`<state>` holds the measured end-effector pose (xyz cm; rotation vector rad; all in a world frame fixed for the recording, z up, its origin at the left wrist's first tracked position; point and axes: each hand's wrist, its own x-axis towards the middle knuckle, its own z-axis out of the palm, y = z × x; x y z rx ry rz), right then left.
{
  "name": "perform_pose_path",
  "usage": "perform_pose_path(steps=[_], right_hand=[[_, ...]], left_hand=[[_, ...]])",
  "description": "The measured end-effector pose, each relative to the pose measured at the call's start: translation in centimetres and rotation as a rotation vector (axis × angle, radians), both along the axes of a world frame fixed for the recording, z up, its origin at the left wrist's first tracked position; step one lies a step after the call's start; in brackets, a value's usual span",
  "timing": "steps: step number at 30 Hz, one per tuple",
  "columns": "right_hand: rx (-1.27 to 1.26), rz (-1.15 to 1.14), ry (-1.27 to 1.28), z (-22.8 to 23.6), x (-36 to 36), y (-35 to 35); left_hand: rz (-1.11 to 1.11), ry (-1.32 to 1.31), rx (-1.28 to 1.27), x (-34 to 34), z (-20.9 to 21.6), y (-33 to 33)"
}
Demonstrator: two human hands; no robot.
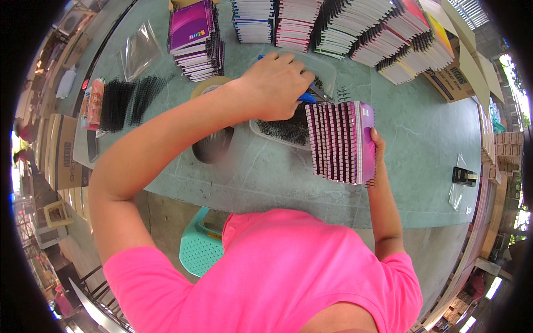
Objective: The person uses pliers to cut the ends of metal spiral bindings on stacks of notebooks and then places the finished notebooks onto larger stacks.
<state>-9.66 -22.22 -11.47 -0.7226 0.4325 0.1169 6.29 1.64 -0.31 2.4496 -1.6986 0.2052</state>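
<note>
Fanned stack of purple-covered spiral-bound notebooks [341, 141], stood on edge on the pale green tabletop [422, 127], just right of centre, bindings toward the lower edge with a bit of black wire coil showing at the bottom corner. Right hand [378, 145] clasped along the stack's right side, fingers wrapped behind the outermost cover, thumb on its edge, holding the whole bundle upright. Left hand [276, 86] reaching across from the left, closed in a narrow grip over blue-handled pliers [308, 97], knuckles up, metal tips poking out toward the top of the stack. Directly under that hand, a shallow clear plastic tray [327, 69] holding a heap of short black wire offcuts [288, 129], touching the left side of the notebook stack. Just left of the tray, a roll of tan packing tape [206, 87], partly hidden by the forearm, with a dark round shape below it, blurred beyond telling. Farther left, black wire binding combs [130, 100] lying in a row beside an orange-and-pink packet [94, 102]. Above those, an empty clear plastic bag [139, 53] flat on the table. Along the far edge, a pile of purple notebooks [194, 39], then several leaning stacks of spiral notebooks [355, 30] running to the right, ending near a brown cardboard box [452, 77]. At the right edge, a small black object in clear wrapping [463, 176]. Below the table, a teal perforated plastic stool [201, 244] and a pink shirt [277, 272].
</note>
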Motion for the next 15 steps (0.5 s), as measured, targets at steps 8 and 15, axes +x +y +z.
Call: perform_pose_path(steps=[8,15], right_hand=[[0.008,-0.015,-0.022,0.8,0.0,0.7],[-0.023,-0.012,-0.004,0.5,0.0,-0.1]], left_hand=[[0.025,0.118,0.144,-0.5,0.7,-1.2],[-0.003,0.107,0.039,0.3,0.7,-0.3]])
